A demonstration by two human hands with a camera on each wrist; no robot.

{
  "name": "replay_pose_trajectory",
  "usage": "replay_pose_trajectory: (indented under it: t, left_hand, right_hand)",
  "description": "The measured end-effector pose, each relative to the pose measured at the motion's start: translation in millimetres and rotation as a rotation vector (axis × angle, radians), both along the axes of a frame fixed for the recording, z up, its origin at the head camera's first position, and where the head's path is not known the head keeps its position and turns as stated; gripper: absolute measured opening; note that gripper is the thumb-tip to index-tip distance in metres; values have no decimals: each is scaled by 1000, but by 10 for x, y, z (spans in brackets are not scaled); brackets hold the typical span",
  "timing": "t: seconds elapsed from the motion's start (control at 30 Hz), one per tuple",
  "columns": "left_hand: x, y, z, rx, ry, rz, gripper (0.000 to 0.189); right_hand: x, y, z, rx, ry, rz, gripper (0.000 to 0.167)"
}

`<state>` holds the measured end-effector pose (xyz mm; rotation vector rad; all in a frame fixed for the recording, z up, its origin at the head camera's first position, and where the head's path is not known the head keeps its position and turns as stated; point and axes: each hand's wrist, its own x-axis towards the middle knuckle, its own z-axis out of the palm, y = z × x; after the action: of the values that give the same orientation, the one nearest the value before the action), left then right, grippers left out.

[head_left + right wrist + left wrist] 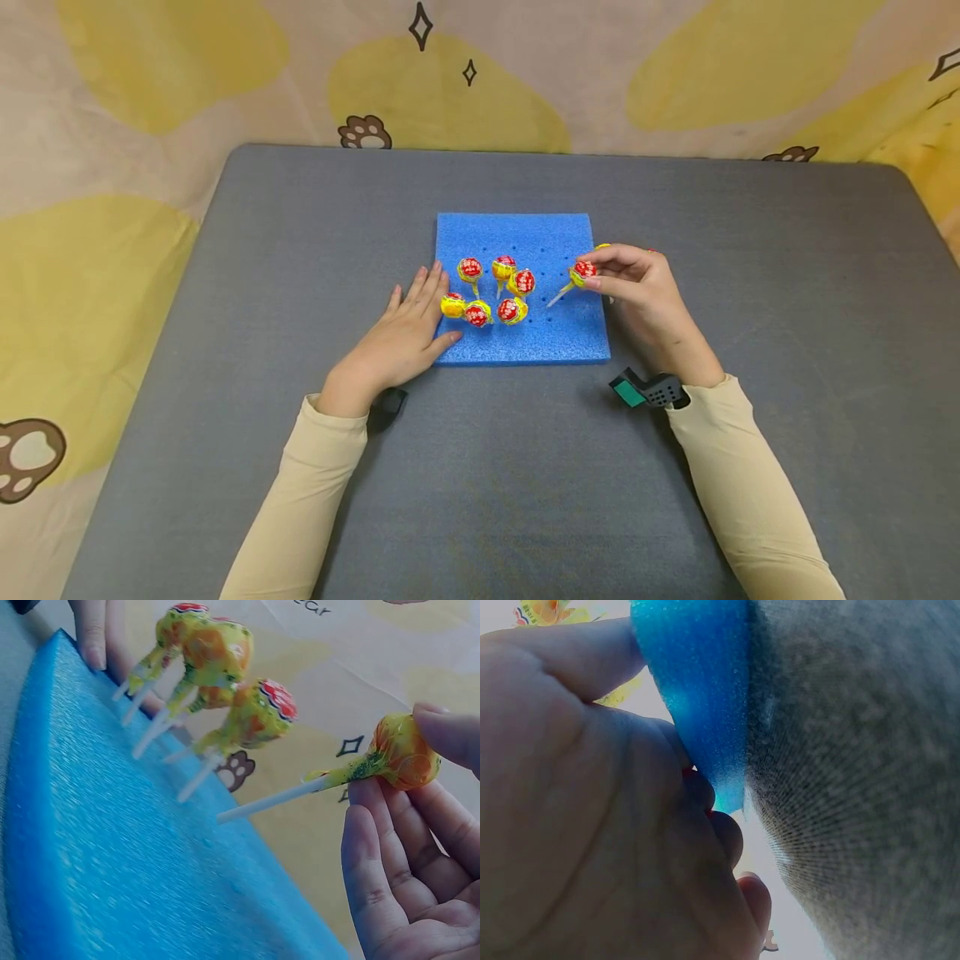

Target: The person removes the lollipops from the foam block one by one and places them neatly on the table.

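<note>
A lollipop (582, 272) in a yellow and red wrapper is pinched by its head between the thumb and fingers of my right hand (648, 292). Its white stick slants down to the left, the tip close over the blue foam block (525, 346); the right wrist view shows the same lollipop (409, 754). Several more lollipops (470, 269) stand stick-down in the left and middle part of the block, at slight tilts. My left hand (401, 333) rests flat along the block's left edge, fingers straight and thumb over the near corner.
Small holes (543, 250) dot the foam's surface. Bits of yellow wrapper (603, 246) peek out behind my right hand. The block lies on a grey table (495, 467), with a patterned cloth (480, 83) beyond its far edge.
</note>
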<state>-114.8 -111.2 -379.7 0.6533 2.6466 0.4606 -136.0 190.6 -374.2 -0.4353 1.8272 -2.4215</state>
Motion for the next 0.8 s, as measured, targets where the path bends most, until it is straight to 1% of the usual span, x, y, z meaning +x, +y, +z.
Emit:
replay_pose_trajectory:
  t: [0.1, 0.17, 0.23, 0.37, 0.47, 0.57, 0.63, 0.8]
  left_hand:
    - [-1, 1, -2, 1, 3, -1, 80]
    - [-3, 1, -1, 1, 5, -2, 80]
    - [-4, -1, 0, 1, 7, -3, 80]
    - [-3, -1, 3, 1, 5, -1, 80]
    - [-1, 1, 4, 2, 5, 1, 80]
    - [-1, 2, 2, 2, 5, 1, 80]
    - [-2, 0, 2, 3, 4, 0, 80]
    - [-6, -2, -1, 4, 4, -3, 80]
  right_hand:
    - [-10, 48, 16, -15, 12, -11, 22]
    - [-16, 83, 29, -23, 23, -14, 18]
    - [-23, 117, 42, -48, 32, -11, 20]
    - [-41, 186, 59, -120, 47, 3, 30]
    - [-56, 243, 60, -154, 52, 5, 32]
    - [-66, 302, 62, -157, 60, -8, 33]
    - [-70, 337, 66, -141, 65, -25, 33]
    - [-77, 416, 76, -143, 65, -51, 27]
